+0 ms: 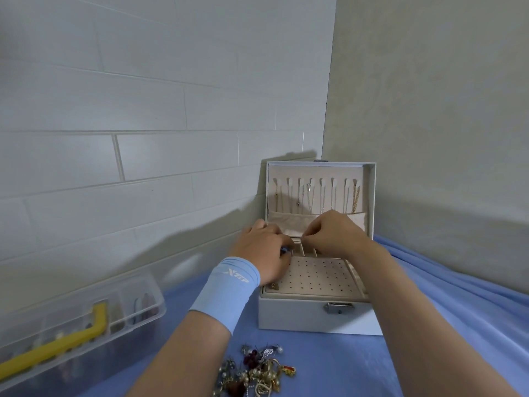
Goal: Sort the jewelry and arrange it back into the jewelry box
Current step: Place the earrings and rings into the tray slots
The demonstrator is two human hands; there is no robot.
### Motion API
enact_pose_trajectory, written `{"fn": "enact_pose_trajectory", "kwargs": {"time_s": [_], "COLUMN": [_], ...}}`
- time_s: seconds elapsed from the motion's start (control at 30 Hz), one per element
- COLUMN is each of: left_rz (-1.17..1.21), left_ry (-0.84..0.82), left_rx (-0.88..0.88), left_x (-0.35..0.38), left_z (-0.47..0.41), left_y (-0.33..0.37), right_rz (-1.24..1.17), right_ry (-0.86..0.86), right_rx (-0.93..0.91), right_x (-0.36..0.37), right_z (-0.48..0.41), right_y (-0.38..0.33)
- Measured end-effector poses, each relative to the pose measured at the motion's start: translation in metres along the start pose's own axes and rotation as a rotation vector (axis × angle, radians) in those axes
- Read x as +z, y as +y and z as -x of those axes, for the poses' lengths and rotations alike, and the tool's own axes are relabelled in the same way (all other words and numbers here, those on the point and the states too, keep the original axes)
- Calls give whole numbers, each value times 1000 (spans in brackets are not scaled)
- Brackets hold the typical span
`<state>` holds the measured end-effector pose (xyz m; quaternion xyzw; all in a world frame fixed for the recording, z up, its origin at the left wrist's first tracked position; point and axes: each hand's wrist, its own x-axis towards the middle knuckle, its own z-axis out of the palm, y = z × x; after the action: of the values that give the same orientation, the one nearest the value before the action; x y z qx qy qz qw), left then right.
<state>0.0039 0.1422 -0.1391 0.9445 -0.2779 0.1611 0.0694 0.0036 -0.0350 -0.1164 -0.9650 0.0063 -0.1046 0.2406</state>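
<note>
Standing open right of centre on blue cloth (435,333): pale grey jewelry box (297,315), thin chains (310,196) hanging in its beige lid, dotted panel (315,277) lying in front. Working over its compartments: left hand (264,250), fingers (279,236) curling round a small dark piece (285,250); right hand (333,232), fingers (312,237) pinching together, on what unclear. Lying at bottom centre: tangled jewelry pile (257,373).

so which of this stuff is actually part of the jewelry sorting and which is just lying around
Part of the job: jewelry box, necklaces in its lid, loose jewelry pile.
Just lying about: clear plastic organizer, blue cloth.
</note>
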Motion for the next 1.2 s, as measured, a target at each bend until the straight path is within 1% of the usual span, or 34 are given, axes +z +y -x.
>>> {"fn": "enact_pose_trajectory", "kwargs": {"time_s": [0.1,0.23,0.3,0.37,0.47,0.57,0.63,0.7,0.83,0.9,1.0,1.1,1.2], "left_rz": [52,152,178,190,235,255,256,282,294,294,297,320,428], "left_ry": [13,55,89,90,-3,-178,-298,-387,-498,-510,-488,-465,-364], "left_rx": [-6,-31,-50,-68,-121,-177,-191,-206,-197,-173,-141,-154,-177], "left_x": [-3,-14,-23,-34,-52,-65,-69,-68,-59,-56,-53,-52,-55], "left_z": [1,11,20,33,56,82,98,112,125,126,123,121,119], "left_y": [0,-2,-2,-1,-3,-7,-7,-7,-5,-4,-5,-9,-10], "right_rz": [-6,-15,-18,-45,-70,12,56,153,428,461,376,239,75], "right_ry": [-45,4,20,-17,-161,-353,-495,-556,-510,-486,-485,-481,-428], "right_rx": [-23,-40,-86,-140,-215,-283,-284,-301,-314,-322,-290,-284,-308], "right_x": [5,0,-5,-10,-14,-14,-12,-6,13,19,16,3,-9], "right_z": [1,7,16,29,55,85,104,117,132,135,132,126,125], "right_y": [-4,-8,-18,-31,-51,-69,-76,-79,-78,-79,-76,-70,-68]}}
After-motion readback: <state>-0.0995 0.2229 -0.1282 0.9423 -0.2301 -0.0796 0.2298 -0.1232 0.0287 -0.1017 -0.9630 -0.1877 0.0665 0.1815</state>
